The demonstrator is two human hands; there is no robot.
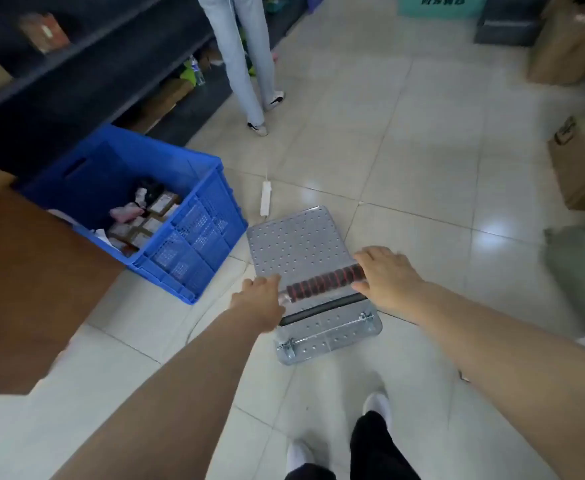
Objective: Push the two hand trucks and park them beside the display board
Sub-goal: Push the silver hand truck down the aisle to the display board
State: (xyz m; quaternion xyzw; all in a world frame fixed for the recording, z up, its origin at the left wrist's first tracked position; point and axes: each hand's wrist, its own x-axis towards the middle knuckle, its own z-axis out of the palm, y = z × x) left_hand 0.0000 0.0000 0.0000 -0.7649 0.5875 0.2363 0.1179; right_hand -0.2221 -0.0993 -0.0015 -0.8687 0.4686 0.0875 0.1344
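Note:
A small grey hand truck (298, 242) with a perforated flat deck stands on the tiled floor right in front of me. Its handle bar (322, 284) is wrapped in red and black grip. My left hand (261, 301) holds the bar's left end and my right hand (384, 273) holds its right end, fingers curled over it. The deck carries nothing. Only one hand truck is in view, and I cannot pick out a display board.
A blue plastic crate (194, 233) holding small packets sits just left of the truck. A white power strip (266, 202) lies on the floor ahead of the deck. A person (246, 64) stands ahead beside dark shelving (86, 64). Cardboard boxes (582, 164) line the right.

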